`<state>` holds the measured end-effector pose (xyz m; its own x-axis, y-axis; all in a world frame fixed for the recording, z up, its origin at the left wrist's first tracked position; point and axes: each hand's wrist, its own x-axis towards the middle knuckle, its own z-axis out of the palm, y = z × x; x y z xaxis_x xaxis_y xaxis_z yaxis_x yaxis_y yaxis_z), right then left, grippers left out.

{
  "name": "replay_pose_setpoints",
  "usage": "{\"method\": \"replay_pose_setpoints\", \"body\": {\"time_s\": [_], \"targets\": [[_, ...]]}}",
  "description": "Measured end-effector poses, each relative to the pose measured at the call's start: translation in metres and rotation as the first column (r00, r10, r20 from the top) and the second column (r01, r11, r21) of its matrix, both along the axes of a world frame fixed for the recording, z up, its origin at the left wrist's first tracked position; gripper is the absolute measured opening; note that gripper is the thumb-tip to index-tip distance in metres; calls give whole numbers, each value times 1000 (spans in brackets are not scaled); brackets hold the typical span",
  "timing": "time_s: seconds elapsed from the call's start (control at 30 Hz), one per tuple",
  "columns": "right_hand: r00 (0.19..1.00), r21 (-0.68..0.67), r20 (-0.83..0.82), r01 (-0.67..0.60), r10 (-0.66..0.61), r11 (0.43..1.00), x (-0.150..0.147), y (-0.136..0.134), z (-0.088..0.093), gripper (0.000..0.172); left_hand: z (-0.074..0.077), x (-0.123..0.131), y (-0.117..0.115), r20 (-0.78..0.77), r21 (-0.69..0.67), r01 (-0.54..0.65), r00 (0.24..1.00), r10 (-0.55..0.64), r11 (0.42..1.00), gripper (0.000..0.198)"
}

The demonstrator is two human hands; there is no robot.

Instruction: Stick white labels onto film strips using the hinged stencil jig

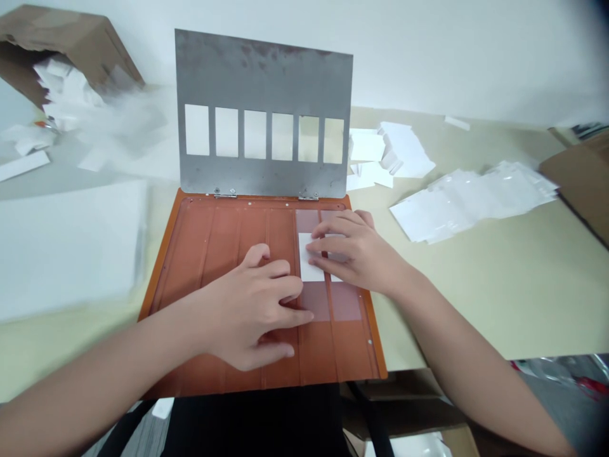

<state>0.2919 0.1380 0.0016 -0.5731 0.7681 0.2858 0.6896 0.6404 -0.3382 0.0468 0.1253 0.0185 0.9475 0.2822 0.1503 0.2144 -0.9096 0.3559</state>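
Note:
An orange-brown tray point(228, 241) with shallow lengthwise channels lies in front of me, its grey metal lid point(261, 79) standing raised on hinges at the back. Six rectangular windows run in a row across the lid. My right hand point(356, 247) rests with fingers stretched over two white cards, the left card point(309, 270) showing more. Beneath the cards, clear film pieces point(316, 301) show in the two rightmost channels. My left hand point(261, 304) is spread over the tray's middle, with one fingertip at the film's near left edge. Neither hand visibly grips anything.
White sheets point(71, 247) lie left of the tray. Behind them, a cardboard box point(90, 44) lies on its side with white paper pieces spilling out. To the right are white cards point(366, 145) and a fanned row of clear sleeves point(476, 197). Another cardboard box point(583, 178) stands far right.

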Motion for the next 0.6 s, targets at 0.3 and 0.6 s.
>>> {"method": "replay_pose_setpoints", "body": {"time_s": [0.3, 0.6], "targets": [[1000, -49, -5, 3, -3, 999, 2, -1, 3, 22, -1, 0, 2, -43, 115, -51, 997, 56, 992, 39], [1000, -140, 6, -22, 23, 990, 4, -2, 12, 30, -4, -2, 10, -105, 328, -144, 977, 188, 934, 57]]}}
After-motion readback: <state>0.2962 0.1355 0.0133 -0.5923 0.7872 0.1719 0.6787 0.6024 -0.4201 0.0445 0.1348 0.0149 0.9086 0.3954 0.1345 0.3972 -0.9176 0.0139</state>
